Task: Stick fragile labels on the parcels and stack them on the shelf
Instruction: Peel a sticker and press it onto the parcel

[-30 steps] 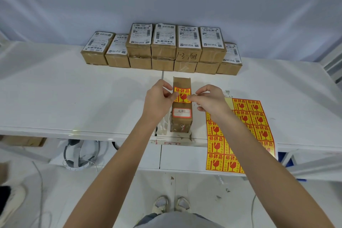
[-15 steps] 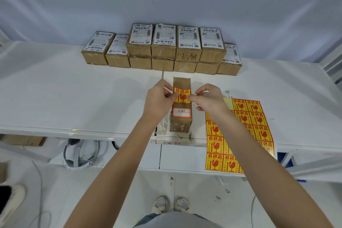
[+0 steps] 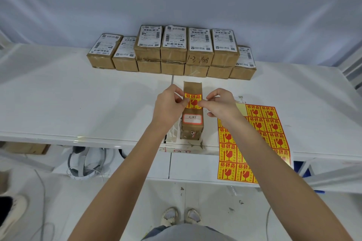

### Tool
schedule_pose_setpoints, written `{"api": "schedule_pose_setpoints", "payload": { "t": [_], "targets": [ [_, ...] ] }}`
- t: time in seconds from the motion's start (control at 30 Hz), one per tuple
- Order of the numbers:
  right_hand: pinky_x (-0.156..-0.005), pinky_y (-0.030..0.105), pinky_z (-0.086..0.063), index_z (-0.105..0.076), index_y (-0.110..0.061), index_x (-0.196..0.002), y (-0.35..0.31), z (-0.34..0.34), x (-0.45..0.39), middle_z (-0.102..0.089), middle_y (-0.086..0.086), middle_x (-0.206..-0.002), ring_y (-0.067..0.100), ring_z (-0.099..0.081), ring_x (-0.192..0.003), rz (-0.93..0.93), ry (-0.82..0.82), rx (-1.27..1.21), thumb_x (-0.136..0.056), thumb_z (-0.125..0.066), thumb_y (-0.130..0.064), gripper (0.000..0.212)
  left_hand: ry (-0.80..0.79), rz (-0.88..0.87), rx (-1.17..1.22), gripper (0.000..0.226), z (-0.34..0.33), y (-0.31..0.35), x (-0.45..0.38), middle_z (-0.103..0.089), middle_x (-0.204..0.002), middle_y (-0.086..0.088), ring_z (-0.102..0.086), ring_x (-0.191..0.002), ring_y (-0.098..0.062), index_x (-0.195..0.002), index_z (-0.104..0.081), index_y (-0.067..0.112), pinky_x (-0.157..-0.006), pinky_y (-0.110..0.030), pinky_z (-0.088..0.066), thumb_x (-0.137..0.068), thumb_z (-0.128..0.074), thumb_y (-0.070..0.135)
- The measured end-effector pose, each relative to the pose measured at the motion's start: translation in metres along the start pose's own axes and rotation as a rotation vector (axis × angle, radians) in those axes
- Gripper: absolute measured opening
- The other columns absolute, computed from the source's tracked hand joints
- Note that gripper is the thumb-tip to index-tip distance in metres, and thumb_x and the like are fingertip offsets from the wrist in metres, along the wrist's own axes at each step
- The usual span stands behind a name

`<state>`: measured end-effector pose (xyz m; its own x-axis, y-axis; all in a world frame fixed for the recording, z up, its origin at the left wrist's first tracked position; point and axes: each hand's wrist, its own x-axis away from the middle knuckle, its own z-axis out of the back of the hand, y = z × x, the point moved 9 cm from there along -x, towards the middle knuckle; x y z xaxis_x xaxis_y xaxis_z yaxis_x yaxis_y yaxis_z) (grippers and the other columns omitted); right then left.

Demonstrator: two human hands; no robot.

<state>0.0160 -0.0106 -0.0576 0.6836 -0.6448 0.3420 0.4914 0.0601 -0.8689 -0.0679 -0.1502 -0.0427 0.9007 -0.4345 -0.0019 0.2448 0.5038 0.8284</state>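
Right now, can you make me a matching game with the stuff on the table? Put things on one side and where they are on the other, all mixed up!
Things:
1. fragile sticker
2. sticker sheet
3. stacked parcels
4. white name label

Places:
A. along the back of the table
B. pinched between both hands over the parcel
C. flat on the table to the right, hanging over the front edge
D. on the near part of the parcel's top, below the sticker

Pairs: 1-B, 2-C, 3-A, 4-D

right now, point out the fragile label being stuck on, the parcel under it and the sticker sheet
fragile label (image 3: 193,100), head view, its red glass symbol
parcel (image 3: 192,130), head view, near end
sticker sheet (image 3: 274,125), head view, upper right stickers
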Motion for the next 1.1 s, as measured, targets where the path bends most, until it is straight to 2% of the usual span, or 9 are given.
{"api": "schedule_pose_setpoints", "payload": {
  "t": [0.13,0.37,0.57,0.67,0.73,0.8,0.87,0.93,1.1],
  "targets": [
    [-0.051,0.019,-0.046,-0.055,-0.010,-0.093,0.000,-0.001,-0.001,-0.054,0.006,-0.086,0.009,-0.050,-0.070,0.012,-0.001,0.016,-0.076,-0.075,-0.010,0.026,0.002,-0.005,-0.008,0.015,0.000,0.000,0.000,-0.067,-0.091,-0.011,-0.060,-0.077,-0.016,-0.095,-0.053,0.012,-0.069,-0.026,-0.050,-0.088,-0.064,0.019],
    [-0.046,0.017,-0.049,-0.057,-0.009,-0.093,0.004,-0.004,-0.004,-0.056,0.008,-0.087,0.011,-0.054,-0.073,0.027,-0.025,0.018,-0.078,-0.074,-0.013,0.024,0.009,-0.008,-0.029,0.018,0.001,-0.001,-0.001,-0.066,-0.090,-0.009,-0.059,-0.076,-0.016,-0.100,-0.057,0.008,-0.060,-0.017,-0.044,-0.088,-0.064,0.020],
    [-0.060,0.025,-0.053,-0.055,-0.013,-0.096,0.003,-0.004,-0.005,-0.058,0.004,-0.085,0.012,-0.057,-0.077,0.164,-0.005,0.058,-0.082,-0.071,-0.016,0.021,-0.006,-0.002,-0.036,0.019,-0.003,-0.003,-0.001,-0.063,-0.086,-0.007,-0.058,-0.077,-0.016,-0.102,-0.055,0.009,-0.067,-0.025,-0.049,-0.089,-0.063,0.022],
    [-0.080,0.028,-0.050,-0.058,-0.023,-0.116,-0.008,-0.002,0.004,-0.058,0.002,-0.102,0.013,-0.057,-0.094,0.434,0.050,0.217,-0.090,-0.061,-0.027,0.027,0.047,-0.104,-0.062,0.020,0.000,0.000,0.004,-0.060,-0.091,-0.010,-0.056,-0.078,-0.016,-0.108,-0.059,0.013,-0.070,-0.028,-0.050,-0.091,-0.059,0.024],
    [-0.092,0.031,-0.043,-0.053,-0.025,-0.131,-0.013,-0.007,0.016,-0.050,0.006,-0.124,0.018,-0.046,-0.118,0.620,0.061,0.439,-0.095,-0.051,-0.031,0.037,0.096,-0.242,-0.171,0.028,0.001,0.007,0.011,-0.054,-0.102,-0.010,-0.054,-0.093,-0.021,-0.119,-0.062,0.020,-0.077,-0.033,-0.050,-0.094,-0.052,0.029],
    [-0.103,0.036,-0.034,-0.042,-0.025,-0.141,-0.010,-0.017,0.023,-0.036,0.010,-0.144,0.024,-0.028,-0.134,0.704,0.038,0.681,-0.099,-0.040,-0.033,0.043,0.083,-0.339,-0.343,0.041,-0.008,0.010,0.016,-0.050,-0.124,-0.014,-0.047,-0.113,-0.029,-0.128,-0.058,0.026,-0.087,-0.038,-0.046,-0.096,-0.037,0.040],
    [-0.111,0.039,-0.025,-0.028,-0.027,-0.147,-0.002,-0.024,0.024,-0.021,0.010,-0.154,0.024,-0.013,-0.141,0.677,-0.009,0.829,-0.101,-0.031,-0.036,0.048,0.008,-0.349,-0.485,0.060,-0.022,0.004,0.019,-0.037,-0.143,-0.017,-0.037,-0.128,-0.034,-0.137,-0.048,0.026,-0.097,-0.044,-0.040,-0.091,-0.017,0.049],
    [-0.115,0.041,-0.019,-0.017,-0.030,-0.150,0.007,-0.027,0.022,-0.010,0.007,-0.158,0.021,-0.004,-0.144,0.597,-0.056,0.859,-0.101,-0.025,-0.038,0.050,-0.051,-0.304,-0.554,0.072,-0.030,-0.004,0.021,-0.025,-0.152,-0.015,-0.026,-0.138,-0.034,-0.145,-0.035,0.026,-0.106,-0.044,-0.031,-0.086,-0.004,0.052],
    [-0.117,0.040,-0.013,-0.003,-0.023,-0.151,0.010,-0.027,0.019,-0.004,0.006,-0.159,0.020,0.000,-0.146,0.505,-0.063,0.852,-0.101,-0.021,-0.043,0.057,-0.005,-0.242,-0.625,0.076,-0.029,-0.007,0.022,-0.022,-0.154,-0.015,-0.020,-0.142,-0.032,-0.149,-0.025,0.023,-0.112,-0.042,-0.023,-0.085,0.001,0.054]
  ]
}}
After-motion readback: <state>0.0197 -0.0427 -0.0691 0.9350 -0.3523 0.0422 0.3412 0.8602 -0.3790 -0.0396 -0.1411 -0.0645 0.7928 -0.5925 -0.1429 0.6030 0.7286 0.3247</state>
